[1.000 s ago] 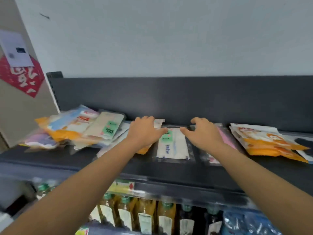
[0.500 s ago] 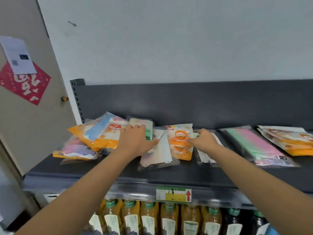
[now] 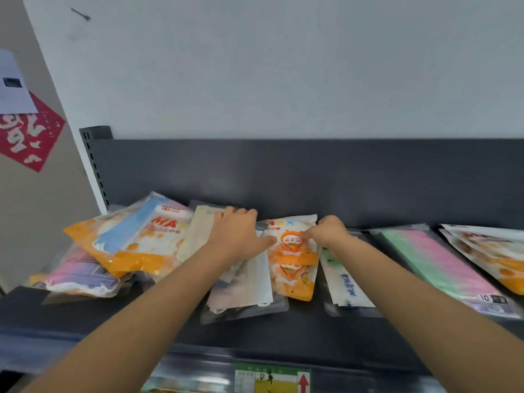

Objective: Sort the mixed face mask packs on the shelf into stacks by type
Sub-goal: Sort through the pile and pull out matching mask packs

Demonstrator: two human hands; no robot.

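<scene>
Two orange cartoon packs lie overlapped at mid-shelf, close to the back panel. The right hand, fingers curled, appears to pinch the upper one near its top edge. The left hand rests flat, fingers straight, on the pale packs just beside them and grips nothing. Toward the right end of the shelf lie a white pack with blue lettering, a green-and-pink pack and, at the edge of view, further orange packs. At the left end, a mixed heap of orange, blue and pink-purple packs lies overlapped. Judged progress is early to middle. The right side is loosely separated by type, the heap and the centre are unsorted, and orange packs sit in three places.
</scene>
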